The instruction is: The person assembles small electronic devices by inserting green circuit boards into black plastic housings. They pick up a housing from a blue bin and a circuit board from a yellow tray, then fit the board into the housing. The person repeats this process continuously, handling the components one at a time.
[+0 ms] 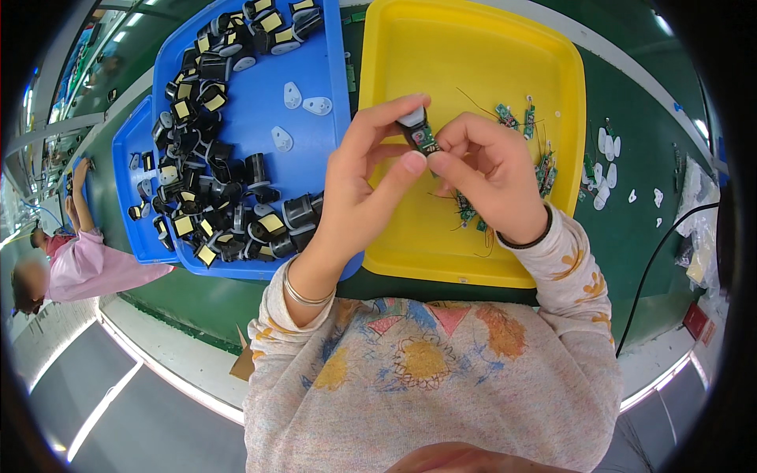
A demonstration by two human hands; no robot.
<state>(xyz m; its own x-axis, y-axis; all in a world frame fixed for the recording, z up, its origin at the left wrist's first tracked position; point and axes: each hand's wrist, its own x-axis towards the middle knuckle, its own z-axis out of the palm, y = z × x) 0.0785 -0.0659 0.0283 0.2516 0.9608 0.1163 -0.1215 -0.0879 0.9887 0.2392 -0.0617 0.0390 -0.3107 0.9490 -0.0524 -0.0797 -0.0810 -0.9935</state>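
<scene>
Above the yellow tray (489, 47), both hands meet at one small part. My left hand (355, 177) is closed, its thumb and fingers gripping a black plastic housing (412, 121) with a grey end. A small green circuit board (426, 142) shows at the housing's lower side; how far it sits inside I cannot tell. My right hand (493, 169) pinches the board's lower end between thumb and fingertips. Several other green circuit boards with thin wires (546, 169) lie in the yellow tray, some partly hidden behind my right hand.
Left of me, a blue tray (311, 162) holds many black housings (213, 169) with cream pads, plus loose grey covers (318, 106). Grey-white pieces (605, 185) and clear plastic bags (698, 197) lie on the green table at right, near a black cable (648, 272). A person in pink (102, 264) works far left.
</scene>
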